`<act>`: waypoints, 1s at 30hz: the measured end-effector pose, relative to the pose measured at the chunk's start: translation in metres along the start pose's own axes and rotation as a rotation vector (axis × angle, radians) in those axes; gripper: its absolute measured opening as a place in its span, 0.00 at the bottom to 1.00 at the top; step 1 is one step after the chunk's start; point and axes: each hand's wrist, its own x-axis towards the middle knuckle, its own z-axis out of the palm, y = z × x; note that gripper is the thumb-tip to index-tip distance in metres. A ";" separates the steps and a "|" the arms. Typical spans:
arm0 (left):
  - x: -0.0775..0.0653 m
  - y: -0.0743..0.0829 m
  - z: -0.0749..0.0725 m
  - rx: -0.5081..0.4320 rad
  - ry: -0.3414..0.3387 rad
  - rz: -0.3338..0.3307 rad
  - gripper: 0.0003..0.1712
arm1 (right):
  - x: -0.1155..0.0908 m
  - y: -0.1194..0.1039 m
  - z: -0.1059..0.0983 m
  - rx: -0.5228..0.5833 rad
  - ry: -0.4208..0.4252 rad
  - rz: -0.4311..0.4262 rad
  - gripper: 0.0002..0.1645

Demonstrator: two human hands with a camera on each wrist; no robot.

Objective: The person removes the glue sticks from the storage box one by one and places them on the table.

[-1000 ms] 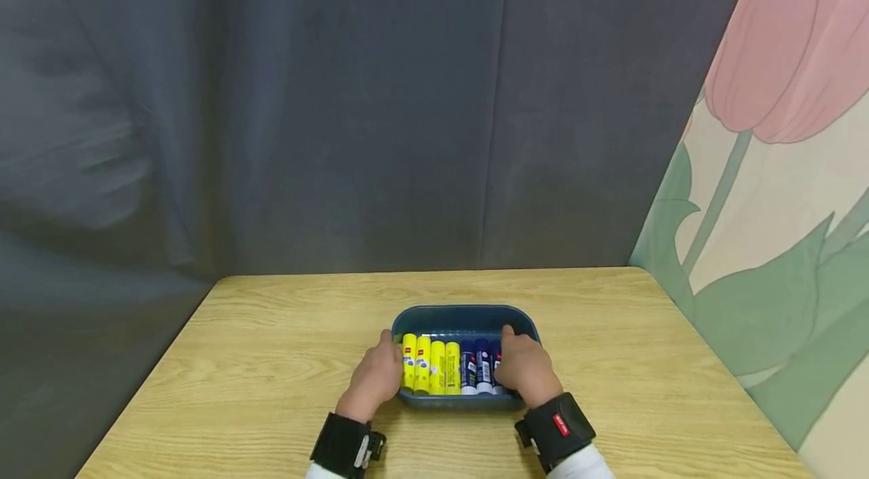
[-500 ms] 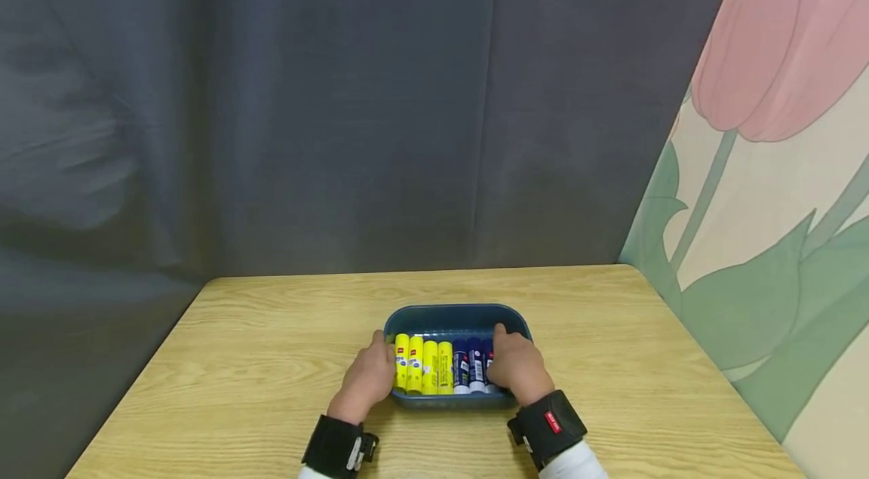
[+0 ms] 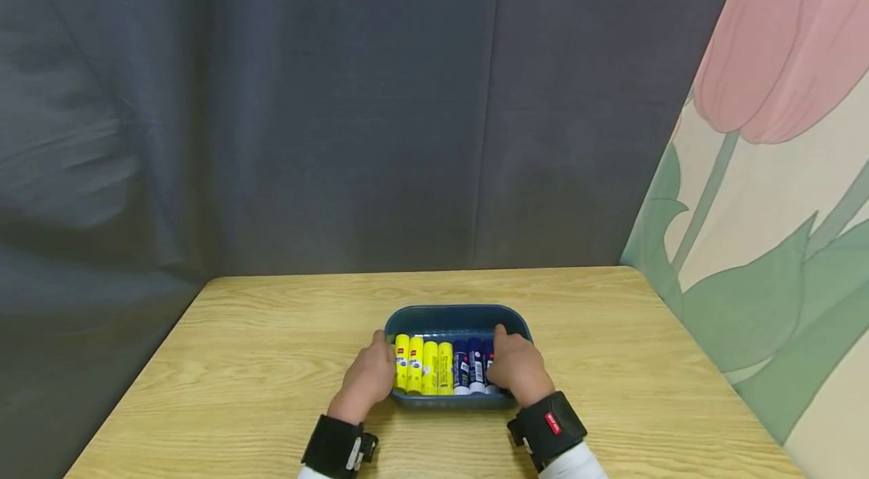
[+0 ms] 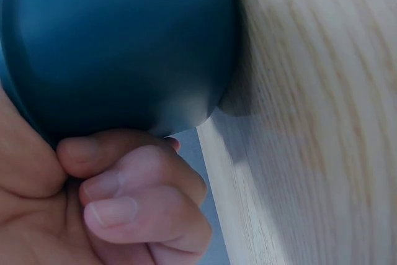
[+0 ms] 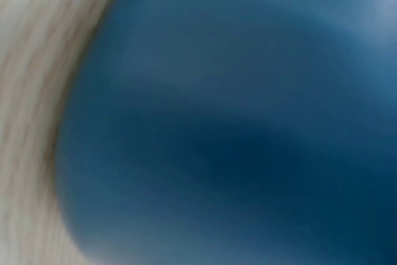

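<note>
A dark blue plastic tray (image 3: pixel 455 403) with rounded corners rests on the table in the head view. Inside it lie several yellow glue sticks (image 3: pixel 431 368) on the left and several dark blue ones with white ends (image 3: pixel 476 367) on the right, side by side in one row. My left hand (image 3: pixel 369 372) grips the tray's left end; in the left wrist view its fingers (image 4: pixel 142 212) are curled against the tray's edge. At the right end, my right hand (image 3: pixel 517 366) holds the rim and covers part of the last blue stick. Only the tray's wall (image 5: pixel 217 128) fills the right wrist view.
The wooden table (image 3: pixel 271 343) carries the tray near its front middle. Behind it hangs a dark grey curtain (image 3: pixel 353 124), which also runs down the left. A wall with a painted tulip (image 3: pixel 753 49) stands along the right. Each wrist wears a black strap (image 3: pixel 548 430).
The head view has swung a little, so everything sits slightly further left in it than one second ago. Both hands keep their hold, and the tray stays in place on the table.
</note>
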 end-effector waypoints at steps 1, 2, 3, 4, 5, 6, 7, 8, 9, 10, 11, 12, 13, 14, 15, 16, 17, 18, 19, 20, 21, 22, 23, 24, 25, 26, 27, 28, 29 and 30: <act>0.000 -0.001 -0.001 0.002 0.003 -0.001 0.28 | 0.000 -0.001 0.001 0.002 -0.001 -0.004 0.45; -0.001 -0.001 -0.002 0.002 0.007 -0.005 0.28 | 0.001 -0.002 0.001 0.004 0.000 -0.009 0.45; -0.001 -0.002 -0.003 0.004 0.012 -0.006 0.28 | 0.001 -0.003 0.001 0.006 0.002 -0.015 0.45; -0.001 -0.003 -0.004 0.007 0.015 -0.004 0.28 | 0.001 -0.004 0.002 0.008 0.006 -0.019 0.44; -0.001 -0.003 -0.005 0.004 0.019 -0.002 0.28 | 0.002 -0.005 0.002 0.008 0.008 -0.021 0.44; -0.001 -0.003 -0.005 0.000 0.016 -0.004 0.28 | 0.002 -0.005 0.002 0.009 0.013 -0.020 0.44; 0.000 -0.003 -0.004 -0.001 0.013 0.000 0.28 | 0.002 -0.005 0.002 0.008 0.017 -0.015 0.44; 0.000 -0.003 -0.004 -0.003 0.008 0.005 0.28 | 0.001 -0.004 0.001 0.009 0.020 -0.008 0.44; 0.000 -0.002 -0.003 -0.004 0.002 0.009 0.29 | 0.001 -0.003 0.002 0.010 0.018 0.001 0.45; 0.000 -0.001 -0.002 -0.005 -0.002 0.013 0.29 | 0.001 -0.002 0.001 0.013 0.017 0.009 0.45; 0.000 0.000 -0.001 -0.009 -0.005 0.007 0.29 | 0.001 -0.001 0.001 0.014 0.013 0.013 0.45; 0.000 0.000 0.000 -0.007 -0.007 0.006 0.29 | 0.001 0.001 0.001 0.016 0.010 0.016 0.45; -0.001 0.001 0.001 -0.009 -0.008 0.004 0.29 | 0.000 0.002 0.001 0.020 0.007 0.017 0.45; 0.000 0.002 0.002 -0.009 -0.008 0.004 0.29 | 0.000 0.004 0.000 0.025 0.005 0.016 0.44; 0.000 0.003 0.003 -0.009 -0.008 0.003 0.29 | 0.000 0.005 0.000 0.027 0.004 0.015 0.44; 0.000 0.003 0.003 -0.007 -0.008 0.001 0.29 | 0.000 0.006 0.000 0.031 0.006 0.011 0.44; 0.000 0.003 0.003 -0.005 -0.009 -0.001 0.29 | 0.000 0.006 0.000 0.038 0.009 0.007 0.44; 0.000 0.003 0.004 -0.002 -0.009 -0.003 0.29 | 0.000 0.006 0.000 0.045 0.011 0.005 0.44; 0.000 0.003 0.004 0.000 -0.009 -0.002 0.29 | 0.000 0.007 0.000 0.054 0.013 0.003 0.44; 0.001 0.002 0.004 0.005 -0.008 -0.002 0.29 | 0.000 0.007 0.000 0.065 0.015 0.002 0.45; 0.001 0.002 0.004 0.008 -0.008 -0.003 0.29 | 0.001 0.007 -0.001 0.077 0.016 0.002 0.45; 0.001 0.002 0.004 0.011 -0.008 -0.003 0.29 | 0.001 0.007 -0.002 0.088 0.015 0.001 0.46; 0.001 0.002 0.004 0.012 -0.006 -0.003 0.29 | 0.001 0.007 -0.002 0.101 0.013 0.001 0.47; 0.001 0.002 0.004 0.012 -0.006 -0.005 0.29 | 0.001 0.007 -0.003 0.112 0.010 0.001 0.47; 0.002 0.002 0.004 0.011 -0.004 -0.004 0.29 | 0.001 0.006 -0.004 0.123 0.008 0.001 0.47; 0.001 0.002 0.003 0.011 -0.006 -0.004 0.29 | 0.001 0.006 -0.005 0.136 0.006 0.003 0.47; 0.001 0.003 0.003 0.009 -0.006 -0.002 0.29 | 0.001 0.006 -0.006 0.145 0.005 0.005 0.47; 0.001 0.003 0.003 0.009 -0.007 -0.001 0.29 | 0.001 0.006 -0.008 0.152 0.007 0.004 0.47; 0.001 0.003 0.002 0.009 -0.009 -0.001 0.28 | 0.001 0.007 -0.009 0.160 0.009 0.005 0.47; 0.000 0.004 0.002 0.009 -0.010 -0.003 0.28 | 0.000 0.007 -0.011 0.167 0.011 0.003 0.46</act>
